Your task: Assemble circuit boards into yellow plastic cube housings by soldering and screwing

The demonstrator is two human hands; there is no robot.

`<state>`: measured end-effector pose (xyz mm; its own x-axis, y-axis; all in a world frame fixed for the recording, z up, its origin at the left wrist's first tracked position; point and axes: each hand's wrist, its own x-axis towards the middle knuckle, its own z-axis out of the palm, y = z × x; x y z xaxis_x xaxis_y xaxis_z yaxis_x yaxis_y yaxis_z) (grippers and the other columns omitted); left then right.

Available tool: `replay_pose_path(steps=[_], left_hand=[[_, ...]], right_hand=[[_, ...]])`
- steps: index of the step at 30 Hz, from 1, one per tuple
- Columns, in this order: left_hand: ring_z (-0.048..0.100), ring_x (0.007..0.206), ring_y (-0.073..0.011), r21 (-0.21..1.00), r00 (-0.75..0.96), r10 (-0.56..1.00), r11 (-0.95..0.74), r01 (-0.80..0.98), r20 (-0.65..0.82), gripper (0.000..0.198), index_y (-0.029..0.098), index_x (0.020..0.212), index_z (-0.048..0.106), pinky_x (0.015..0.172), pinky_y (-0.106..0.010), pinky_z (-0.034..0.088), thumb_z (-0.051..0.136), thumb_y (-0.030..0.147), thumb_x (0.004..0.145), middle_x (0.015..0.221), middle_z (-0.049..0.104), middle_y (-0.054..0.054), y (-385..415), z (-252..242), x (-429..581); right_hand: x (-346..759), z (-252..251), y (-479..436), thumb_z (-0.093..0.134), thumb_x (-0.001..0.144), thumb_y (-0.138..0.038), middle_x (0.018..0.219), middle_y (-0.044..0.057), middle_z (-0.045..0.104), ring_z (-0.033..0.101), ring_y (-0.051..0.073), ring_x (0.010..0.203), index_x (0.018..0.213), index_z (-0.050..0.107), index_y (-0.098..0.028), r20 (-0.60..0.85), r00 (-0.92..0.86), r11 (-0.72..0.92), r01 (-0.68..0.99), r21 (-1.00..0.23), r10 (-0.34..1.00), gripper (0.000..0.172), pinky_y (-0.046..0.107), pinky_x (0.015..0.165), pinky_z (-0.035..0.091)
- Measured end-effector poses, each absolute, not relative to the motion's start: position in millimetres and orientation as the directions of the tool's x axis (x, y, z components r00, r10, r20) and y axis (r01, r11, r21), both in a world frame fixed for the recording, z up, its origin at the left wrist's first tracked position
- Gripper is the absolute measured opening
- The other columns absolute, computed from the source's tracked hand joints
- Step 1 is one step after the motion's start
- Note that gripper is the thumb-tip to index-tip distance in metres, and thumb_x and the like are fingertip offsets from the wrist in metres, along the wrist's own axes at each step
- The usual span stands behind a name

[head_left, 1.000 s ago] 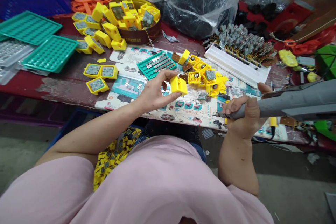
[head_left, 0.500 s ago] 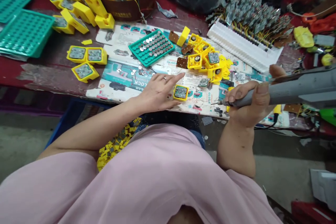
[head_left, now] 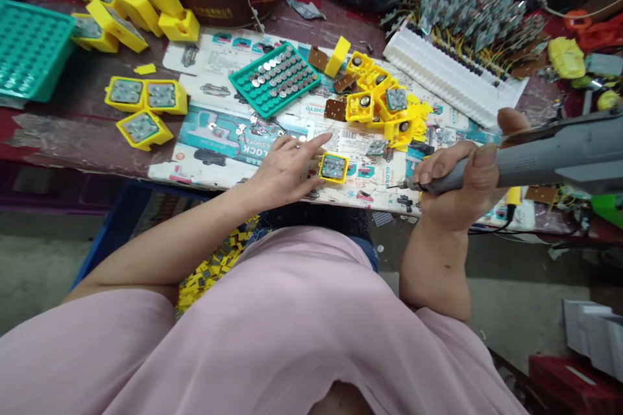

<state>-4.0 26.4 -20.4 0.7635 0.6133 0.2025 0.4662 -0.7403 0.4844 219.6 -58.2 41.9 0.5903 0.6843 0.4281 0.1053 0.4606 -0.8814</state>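
Observation:
A small yellow case (head_left: 333,168) with a grey-green circuit board in it lies face up near the table's front edge. Beside its left edge is my left hand (head_left: 285,172), palm down, index finger stretched out and thumb by the case's lower left corner. Whether the thumb touches the case I cannot tell. My right hand (head_left: 457,185) is wrapped round a grey electric screwdriver (head_left: 535,159). Its thin bit points left, a short way right of the case. Loose tiny metal parts (head_left: 250,126) are scattered beyond my left hand.
A green tray (head_left: 275,80) of round metal cells lies behind my left hand. Yellow housings (head_left: 379,100) are heaped to its right, before a white rack (head_left: 440,81) of wired boards. Several finished-looking yellow cases (head_left: 146,110) sit at left, near a full round tub (head_left: 224,0).
The view has shifted slightly. My left hand has drawn a little left from the small yellow case. The screwdriver stays in my right hand at about the same place.

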Motion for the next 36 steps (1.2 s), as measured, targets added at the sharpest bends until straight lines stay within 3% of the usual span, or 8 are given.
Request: replay_pose_path(steps=[10,17,25,36], left_hand=[[0.063,0.114,-0.0266,0.532,0.712,0.633,-0.733,0.424,0.304,0.064,0.016,0.142,0.043,0.105,-0.044,0.042,0.068,0.029,0.084,0.124,0.071,-0.012,21.9,-32.6,-7.1],[0.066,0.106,-0.0275,0.542,0.694,0.639,-0.731,0.415,0.330,0.039,0.017,0.117,0.057,0.102,-0.047,0.046,0.067,0.030,0.082,0.119,0.071,-0.012,22.9,-36.4,-7.1],[0.068,0.099,-0.0260,0.594,0.687,0.652,-0.704,0.390,0.322,0.026,0.019,0.100,0.055,0.102,-0.048,0.046,0.068,0.030,0.082,0.111,0.074,-0.012,22.4,-37.3,-7.2],[0.069,0.103,-0.0270,0.621,0.680,0.675,-0.671,0.405,0.285,0.026,0.021,0.094,0.053,0.105,-0.049,0.045,0.071,0.033,0.079,0.114,0.074,-0.012,22.6,-35.9,-6.2]], right_hand=[[220.9,35.7,-54.1,0.069,0.083,-0.039,0.047,-0.012,0.044,0.039,0.009,0.031,0.117,0.061,-0.031,0.472,0.576,0.530,0.078,-0.844,0.668,0.036,0.023,0.033,0.036],[219.4,35.9,-54.6,0.068,0.085,-0.042,0.047,-0.012,0.045,0.040,0.008,0.032,0.110,0.062,-0.030,0.455,0.572,0.509,0.074,-0.857,0.683,0.028,0.022,0.033,0.038],[216.5,39.7,-54.7,0.070,0.081,-0.049,0.046,-0.012,0.042,0.041,0.008,0.032,0.106,0.065,-0.029,0.407,0.588,0.439,0.097,-0.893,0.699,0.033,0.022,0.034,0.039],[215.9,37.9,-54.5,0.069,0.083,-0.047,0.047,-0.012,0.043,0.040,0.007,0.032,0.109,0.065,-0.030,0.417,0.582,0.462,0.079,-0.883,0.698,0.031,0.021,0.034,0.040]])
